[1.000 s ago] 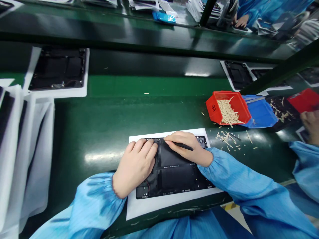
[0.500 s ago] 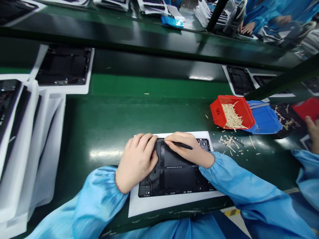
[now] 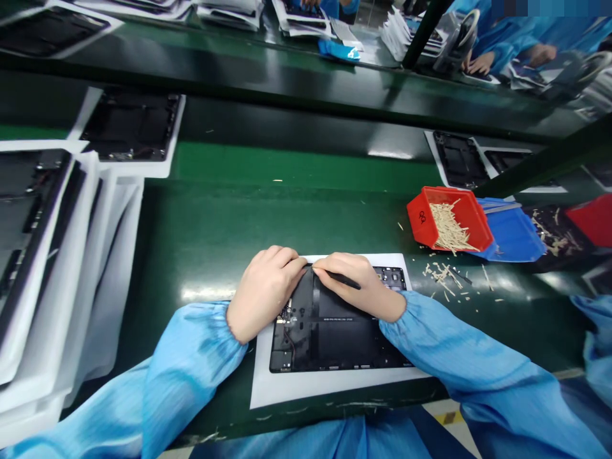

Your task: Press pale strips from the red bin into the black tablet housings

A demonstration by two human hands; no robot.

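An opened tablet housing (image 3: 354, 347), black inside with small parts along its edges, lies on a white sheet (image 3: 272, 392) in front of me. My left hand (image 3: 268, 290) rests over its upper left corner, fingers bent together and gripping the top edge. Beside it, my right hand (image 3: 356, 280) is closed around a slim black tool (image 3: 347, 279), shaped like a pen or tweezers. The fingertips of that hand touch the housing near its top edge, by a dark vertical strip (image 3: 315, 306). They hide the tool's working end.
A red bin (image 3: 418, 217) of thin pale sticks and a blue bin (image 3: 519, 233) stand right, with loose bits (image 3: 444, 275) before them. Stacked housings in white sleeves (image 3: 95, 280) fill the left. Another housing (image 3: 131, 124) lies behind. A co-worker's sleeve (image 3: 597, 344) shows far right.
My left hand has shifted up and its fingers have drawn in at the top edge, uncovering more of the housing's left side. The co-worker's hand at right has left view.
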